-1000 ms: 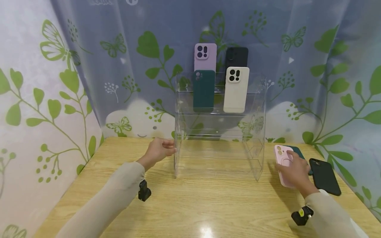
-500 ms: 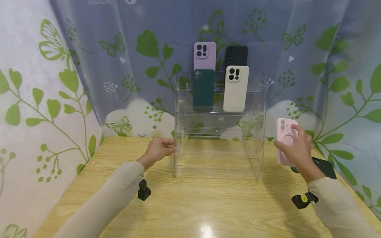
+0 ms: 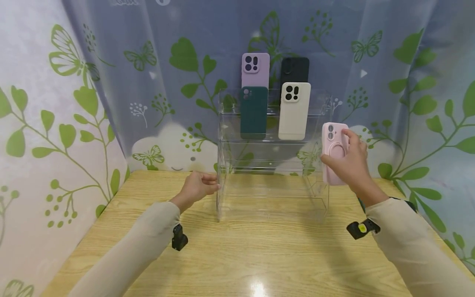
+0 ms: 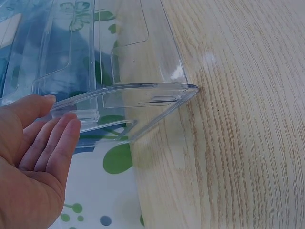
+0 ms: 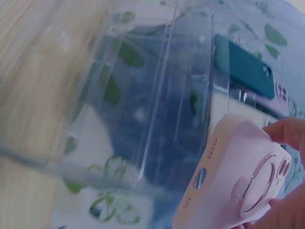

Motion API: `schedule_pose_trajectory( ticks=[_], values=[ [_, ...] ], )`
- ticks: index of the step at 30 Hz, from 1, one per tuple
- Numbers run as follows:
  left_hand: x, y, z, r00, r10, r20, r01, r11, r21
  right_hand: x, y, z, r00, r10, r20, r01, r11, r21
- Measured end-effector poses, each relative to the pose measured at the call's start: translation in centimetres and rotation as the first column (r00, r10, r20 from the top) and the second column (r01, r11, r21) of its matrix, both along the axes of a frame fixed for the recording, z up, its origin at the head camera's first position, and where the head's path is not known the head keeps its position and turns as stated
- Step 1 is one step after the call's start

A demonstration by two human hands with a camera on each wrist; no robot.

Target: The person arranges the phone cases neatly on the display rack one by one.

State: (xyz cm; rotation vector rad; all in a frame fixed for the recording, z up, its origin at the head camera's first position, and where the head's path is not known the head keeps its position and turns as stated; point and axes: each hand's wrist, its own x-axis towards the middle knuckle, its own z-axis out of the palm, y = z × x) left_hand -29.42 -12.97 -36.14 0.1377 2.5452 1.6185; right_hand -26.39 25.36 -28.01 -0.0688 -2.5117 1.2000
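Observation:
My right hand [image 3: 351,165] holds a pink phone case [image 3: 332,173] by its edges, raised off the table beside the right side of a clear acrylic display stand [image 3: 267,194]. A ring and camera holes show on the case's back [image 5: 248,176]. At the stand's left side, my left hand [image 3: 198,187] pinches the edge of the side panel between thumb and fingers [image 4: 62,138]. On the upper tiers lean a purple case [image 3: 256,78], a black case [image 3: 295,70], a dark green case [image 3: 254,115] and a cream case [image 3: 295,119]. The lower tiers hold no cases.
Behind my right forearm, parts of a dark green case [image 3: 361,204] and a black case [image 3: 411,205] lie on the wooden table [image 3: 237,255]. A patterned cloth backdrop [image 3: 167,90] hangs close behind the stand.
My right hand has lifted the pink case off the table and brought it up and left to the stand's right side. My left hand stays at the side panel.

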Motion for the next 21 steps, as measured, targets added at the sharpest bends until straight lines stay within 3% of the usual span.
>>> schedule_pose_trajectory(
  ticks=[11, 21],
  values=[
    [0.1, 0.1, -0.2, 1.000, -0.004, -0.004, 0.004, 1.000, -0.002, -2.1, -5.8, 1.8, 0.997, 0.073, -0.034, -0.073, 0.997, 0.008],
    [0.2, -0.1, -0.1, 1.000, -0.012, -0.022, 0.012, 1.000, -0.014, -4.1, -10.4, 1.8, 0.992, 0.102, -0.075, -0.103, 0.995, -0.005]
  ],
)
